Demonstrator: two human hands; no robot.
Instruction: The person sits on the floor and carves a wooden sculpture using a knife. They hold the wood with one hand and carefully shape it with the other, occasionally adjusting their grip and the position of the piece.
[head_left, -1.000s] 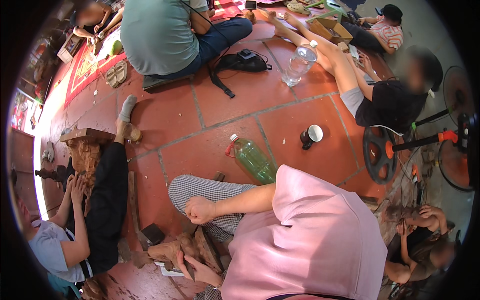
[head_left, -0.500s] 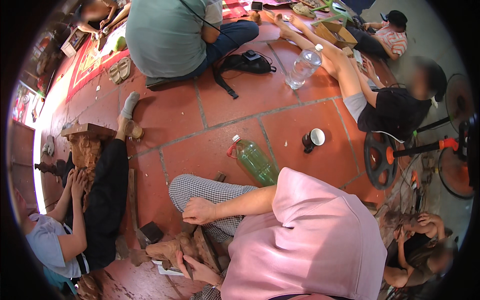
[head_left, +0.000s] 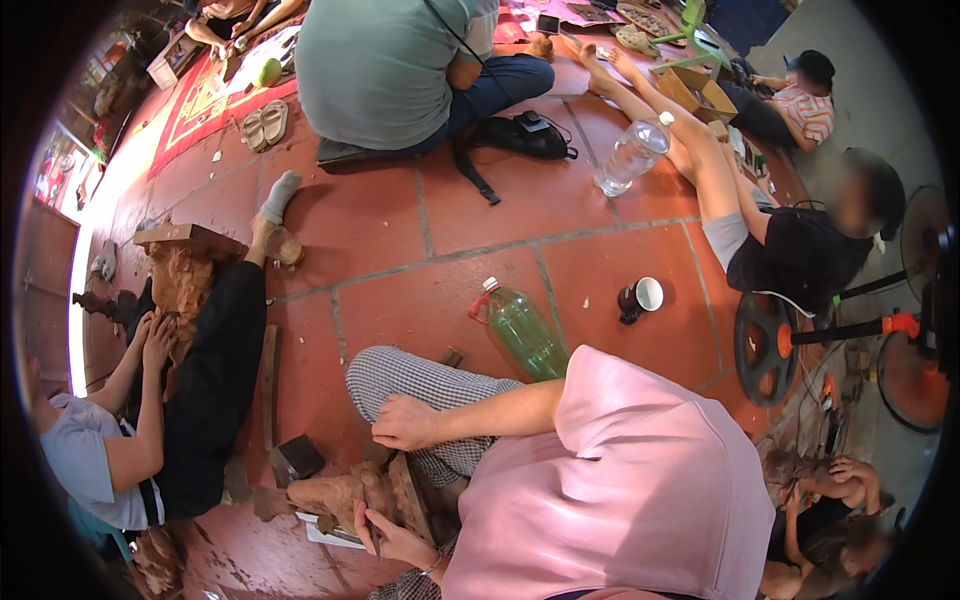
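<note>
My right hand (head_left: 404, 424) is closed in a loose fist against my checkered trouser leg (head_left: 425, 385). Whether anything is inside that fist is hidden. Below it, my left hand (head_left: 398, 540) pinches a slim dark chisel (head_left: 373, 532) beside a carved wooden piece (head_left: 345, 492). The carving lies on its side, its broad base toward my legs. A dark square block (head_left: 297, 459) sits just past the carving, and a white sheet (head_left: 330, 535) shows partly under it. My pink top covers much of the lower middle.
A green bottle (head_left: 525, 335) and a cup (head_left: 648, 294) stand on the tiles past my knee. At left, a person holds another wooden carving (head_left: 187, 280). Others sit around, near a clear bottle (head_left: 634, 158) and a black bag (head_left: 520, 138). A fan (head_left: 765, 348) stands at right.
The whole view has shifted slightly, so the far things sit lower and more to the right. Both my hands stay in nearly the same place and pose.
</note>
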